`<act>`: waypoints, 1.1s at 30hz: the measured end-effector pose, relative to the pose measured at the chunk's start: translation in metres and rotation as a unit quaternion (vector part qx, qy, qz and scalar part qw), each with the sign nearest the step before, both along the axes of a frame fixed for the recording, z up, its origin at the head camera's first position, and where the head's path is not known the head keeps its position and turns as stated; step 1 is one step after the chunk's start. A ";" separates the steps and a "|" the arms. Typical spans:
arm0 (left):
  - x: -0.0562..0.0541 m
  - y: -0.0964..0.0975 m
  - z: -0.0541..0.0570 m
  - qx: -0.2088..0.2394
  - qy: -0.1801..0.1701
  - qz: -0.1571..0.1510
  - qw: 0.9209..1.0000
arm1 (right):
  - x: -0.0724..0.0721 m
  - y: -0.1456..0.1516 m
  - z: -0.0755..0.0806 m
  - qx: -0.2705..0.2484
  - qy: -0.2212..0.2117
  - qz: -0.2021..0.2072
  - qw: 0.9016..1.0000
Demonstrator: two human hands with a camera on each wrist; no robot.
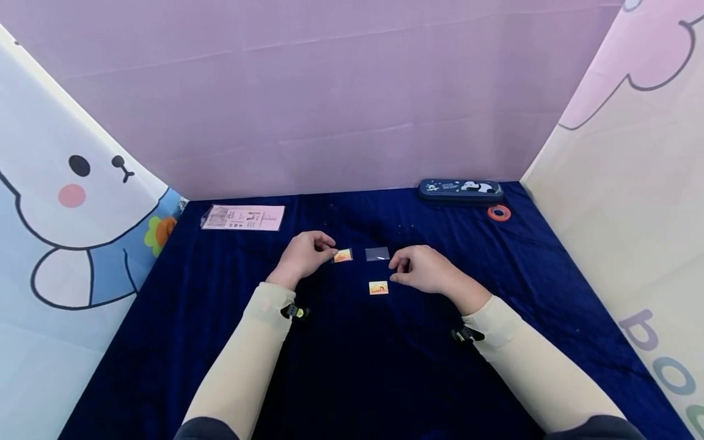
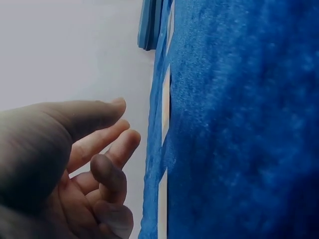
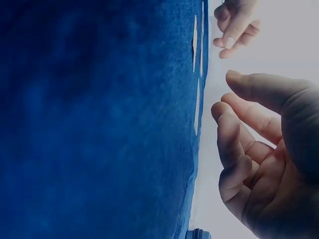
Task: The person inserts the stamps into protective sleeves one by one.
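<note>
My left hand (image 1: pixel 305 253) hovers low over the cloth beside a small yellow-orange picture card (image 1: pixel 344 255) that has a clear, shiny border. In the left wrist view, thumb and loosely bent fingers (image 2: pixel 130 144) stand apart with nothing between them. Opposite, my right hand (image 1: pixel 425 269) is similarly relaxed, its fingertips close to a small clear plastic sleeve (image 1: pixel 377 254) and a second yellow-orange card (image 1: pixel 378 288). The right wrist view shows that hand's thumb and fingers (image 3: pixel 229 129) separated and holding nothing. Both cards and the sleeve lie flat.
Dark blue cloth (image 1: pixel 341 379) covers the table. A pink printed packet (image 1: pixel 247 217) lies at the back left. At the back right are a navy pencil case (image 1: pixel 461 190) with a panda and a red tape roll (image 1: pixel 498 212). Fabric walls (image 1: pixel 352 110) enclose the table's back and sides.
</note>
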State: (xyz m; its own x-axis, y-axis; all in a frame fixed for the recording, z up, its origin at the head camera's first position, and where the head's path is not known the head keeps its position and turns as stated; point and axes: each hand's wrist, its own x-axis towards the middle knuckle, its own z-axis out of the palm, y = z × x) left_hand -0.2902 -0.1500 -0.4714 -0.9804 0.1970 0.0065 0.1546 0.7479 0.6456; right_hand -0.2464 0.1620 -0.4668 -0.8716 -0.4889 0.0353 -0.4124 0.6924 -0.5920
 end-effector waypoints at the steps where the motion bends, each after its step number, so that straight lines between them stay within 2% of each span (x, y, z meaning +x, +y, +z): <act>1: -0.001 0.001 0.001 0.000 -0.003 -0.006 1.000 | 0.000 0.000 0.000 0.005 -0.001 0.002 1.000; 6: -0.006 0.009 0.003 -0.009 -0.001 -0.036 0.999 | -0.002 0.003 0.000 0.023 -0.014 0.014 1.000; 13: -0.014 0.023 0.001 -0.024 0.014 -0.064 0.998 | -0.006 0.005 -0.003 0.017 -0.046 0.022 0.999; 21: -0.016 0.038 0.003 -0.036 0.012 -0.062 0.997 | -0.009 0.003 -0.006 0.005 -0.068 0.024 0.997; 33: -0.018 0.060 0.003 -0.050 0.001 -0.081 0.995 | -0.010 -0.004 -0.007 0.009 -0.078 0.038 0.996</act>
State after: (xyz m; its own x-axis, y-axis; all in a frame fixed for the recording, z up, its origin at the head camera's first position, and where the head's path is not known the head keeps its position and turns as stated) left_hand -0.3085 -0.0904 -0.4681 -0.9359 0.3517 -0.0196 0.2790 0.7741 0.5683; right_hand -0.2566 0.1579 -0.4741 -0.8266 -0.5526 -0.1066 -0.3678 0.6738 -0.6409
